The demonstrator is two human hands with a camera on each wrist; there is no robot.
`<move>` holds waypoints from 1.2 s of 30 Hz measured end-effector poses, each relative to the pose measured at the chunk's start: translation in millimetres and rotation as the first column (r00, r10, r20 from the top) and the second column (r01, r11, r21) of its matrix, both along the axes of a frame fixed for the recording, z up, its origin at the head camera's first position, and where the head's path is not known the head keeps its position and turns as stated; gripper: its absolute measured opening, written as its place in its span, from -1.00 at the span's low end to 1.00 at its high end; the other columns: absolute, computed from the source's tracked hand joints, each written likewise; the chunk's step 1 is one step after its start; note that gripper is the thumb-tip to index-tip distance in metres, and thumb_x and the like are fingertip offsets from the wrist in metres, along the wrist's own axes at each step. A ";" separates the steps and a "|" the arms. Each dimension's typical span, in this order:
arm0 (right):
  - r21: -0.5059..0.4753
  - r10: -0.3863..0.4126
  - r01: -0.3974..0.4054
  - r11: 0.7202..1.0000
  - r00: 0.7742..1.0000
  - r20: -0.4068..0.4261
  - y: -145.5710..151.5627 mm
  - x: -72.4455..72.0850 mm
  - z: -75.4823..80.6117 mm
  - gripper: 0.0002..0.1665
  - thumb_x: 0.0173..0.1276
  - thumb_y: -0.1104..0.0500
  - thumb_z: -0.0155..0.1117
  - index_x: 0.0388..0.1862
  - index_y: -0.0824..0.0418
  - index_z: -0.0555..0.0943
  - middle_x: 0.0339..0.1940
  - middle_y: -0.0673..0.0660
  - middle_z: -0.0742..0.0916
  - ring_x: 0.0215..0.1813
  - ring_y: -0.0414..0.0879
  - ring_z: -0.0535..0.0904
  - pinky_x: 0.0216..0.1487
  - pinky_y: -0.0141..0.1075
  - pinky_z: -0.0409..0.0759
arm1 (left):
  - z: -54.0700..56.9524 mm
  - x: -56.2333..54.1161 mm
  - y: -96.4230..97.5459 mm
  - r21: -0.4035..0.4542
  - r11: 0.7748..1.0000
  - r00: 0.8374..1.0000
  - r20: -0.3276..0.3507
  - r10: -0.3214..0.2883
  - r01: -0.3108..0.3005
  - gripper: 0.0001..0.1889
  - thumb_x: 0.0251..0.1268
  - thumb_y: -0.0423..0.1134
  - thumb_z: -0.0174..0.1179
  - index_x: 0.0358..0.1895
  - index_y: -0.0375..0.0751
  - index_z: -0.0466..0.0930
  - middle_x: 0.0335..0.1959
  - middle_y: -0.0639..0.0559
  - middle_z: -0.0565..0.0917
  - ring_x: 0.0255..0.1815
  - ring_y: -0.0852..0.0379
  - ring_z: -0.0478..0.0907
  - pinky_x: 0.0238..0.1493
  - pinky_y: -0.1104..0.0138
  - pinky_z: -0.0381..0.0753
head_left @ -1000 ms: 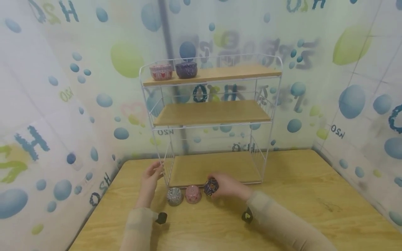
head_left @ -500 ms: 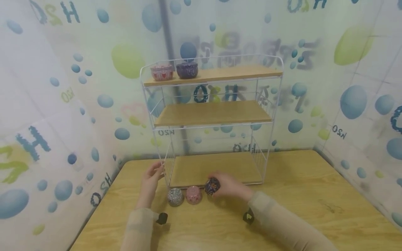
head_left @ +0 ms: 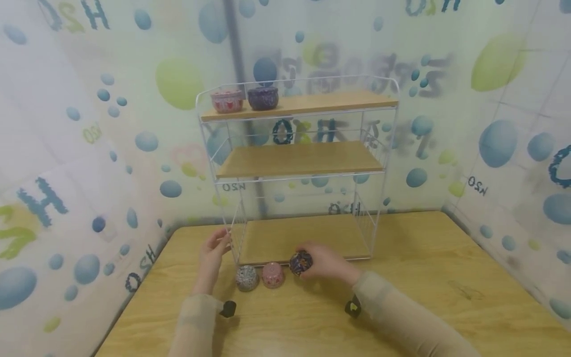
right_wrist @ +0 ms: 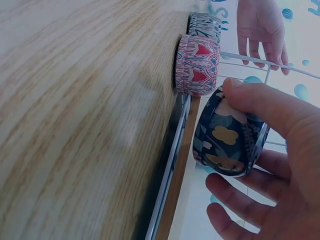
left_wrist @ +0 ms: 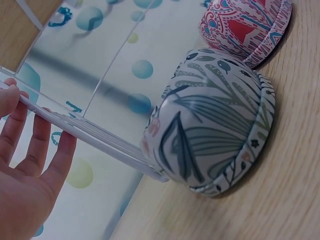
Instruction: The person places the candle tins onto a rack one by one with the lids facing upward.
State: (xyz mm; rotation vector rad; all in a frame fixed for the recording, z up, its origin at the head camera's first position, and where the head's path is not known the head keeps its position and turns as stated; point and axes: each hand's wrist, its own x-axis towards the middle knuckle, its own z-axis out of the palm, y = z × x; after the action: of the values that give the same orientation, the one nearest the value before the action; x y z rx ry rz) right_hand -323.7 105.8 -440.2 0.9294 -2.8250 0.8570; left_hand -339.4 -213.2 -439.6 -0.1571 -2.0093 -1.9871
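Barely anything has shifted over the last second: the right hand (head_left: 327, 264) keeps the dark tin (right_wrist: 229, 137) pinched between its thumb and fingers, at the front edge of the bottom shelf (head_left: 308, 235). Compared with the earlier head views, the tin sits perhaps a touch further from its neighbour, and the row beside it is unaltered, so this looks like a pause or a fine adjustment rather than a carry. The tin is small, round and glossy, navy blue, printed with pale pink petals, yellow-orange blooms and leafy sprays, with a raised band at its rim. It leans in the grip and appears to be off the table (head_left: 290, 327); whether it brushes the shelf edge, I cannot tell. Next along stands the pink tin (head_left: 273, 275), patterned with red hearts, and just beside that the leaf-print tin (head_left: 247, 278) in white and grey-green, both in front of the shelf. Beyond them the left hand (head_left: 211, 255) holds the side of the white rack (head_left: 223, 199) lightly between thumb and fingers, just where it was. Furthest off, a pink pot (head_left: 227, 102) and a violet pot (head_left: 263, 99) stand side by side at the left of the top shelf (head_left: 339, 103).
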 end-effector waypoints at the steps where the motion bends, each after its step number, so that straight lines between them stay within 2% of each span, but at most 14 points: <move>1: -0.004 0.001 -0.001 1.000 1.000 0.000 -0.5 -0.3 0.0 -0.15 -0.14 0.08 0.60 0.19 0.26 0.52 0.16 0.22 0.61 0.15 0.11 0.53 0.24 -0.01 0.48 | 0.7 0.9 0.0 0.003 1.000 1.000 0.005 0.000 0.000 -0.67 0.44 -0.30 0.11 0.17 -0.40 0.47 -0.08 0.18 0.61 -0.06 0.22 0.56 0.06 0.33 0.61; 7: -0.035 0.002 -0.001 0.999 1.000 0.026 -1.3 -1.3 1.5 -0.15 -0.12 0.09 0.60 0.20 0.29 0.51 0.15 0.23 0.62 0.14 0.11 0.54 0.22 -0.01 0.49 | 1.7 2.0 0.8 -0.012 1.000 1.000 0.004 0.012 -0.012 -0.67 0.44 -0.29 0.11 0.16 -0.39 0.49 -0.06 0.12 0.60 -0.07 0.22 0.57 0.05 0.32 0.62; 13: -0.060 -0.031 0.034 0.998 0.998 0.058 -0.7 -1.4 4.3 -0.14 -0.13 0.09 0.62 0.20 0.28 0.51 0.12 0.22 0.62 0.12 0.11 0.54 0.20 0.01 0.51 | 2.2 0.8 1.5 -0.028 1.000 1.000 0.001 0.013 -0.013 -0.65 0.44 -0.27 0.12 0.17 -0.41 0.47 -0.03 0.09 0.59 -0.06 0.21 0.57 0.03 0.36 0.62; 20: -0.088 -0.046 0.052 0.995 0.997 0.064 0.0 -1.1 6.8 -0.14 -0.13 0.10 0.63 0.20 0.29 0.50 0.13 0.25 0.62 0.13 0.14 0.54 0.20 0.03 0.50 | 3.3 -0.3 0.1 0.025 1.000 0.999 0.037 0.013 -0.014 -0.67 0.43 -0.33 0.11 0.16 -0.45 0.46 0.01 0.04 0.59 -0.08 0.27 0.56 0.08 0.30 0.61; 25: -0.118 -0.051 0.060 0.991 0.996 0.074 0.6 -2.1 4.9 -0.13 -0.12 0.11 0.64 0.20 0.31 0.49 0.14 0.26 0.61 0.12 0.14 0.54 0.19 0.04 0.51 | 2.7 -0.8 -1.2 0.012 1.000 0.999 0.045 0.008 -0.009 -0.67 0.44 -0.35 0.08 0.17 -0.45 0.46 -0.06 0.15 0.60 -0.07 0.27 0.56 0.10 0.25 0.60; 29: -0.124 -0.045 0.054 0.991 0.996 0.074 0.7 -3.0 3.3 -0.14 -0.10 0.12 0.62 0.21 0.32 0.49 0.14 0.25 0.61 0.12 0.13 0.53 0.20 0.02 0.51 | 1.0 -0.5 -1.1 0.001 1.000 1.000 0.024 0.009 -0.009 -0.68 0.44 -0.32 0.10 0.15 -0.42 0.48 -0.08 0.20 0.60 -0.05 0.26 0.56 0.06 0.31 0.62; 36: -0.115 -0.039 0.044 0.992 0.998 0.052 -0.3 -1.9 3.1 -0.12 -0.09 0.12 0.61 0.24 0.34 0.48 0.16 0.29 0.60 0.17 0.19 0.51 0.24 0.08 0.46 | -0.9 -0.3 -1.3 -0.032 0.999 1.000 -0.020 0.014 -0.015 -0.66 0.44 -0.27 0.12 0.15 -0.41 0.47 -0.02 0.12 0.60 -0.04 0.21 0.57 0.02 0.36 0.62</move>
State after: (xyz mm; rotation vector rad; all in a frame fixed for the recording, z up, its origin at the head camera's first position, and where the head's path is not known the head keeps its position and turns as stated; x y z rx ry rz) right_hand -325.7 105.5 -437.1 0.8429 -2.7889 1.0404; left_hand -339.8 -214.5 -440.6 -0.1685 -2.0254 -1.9377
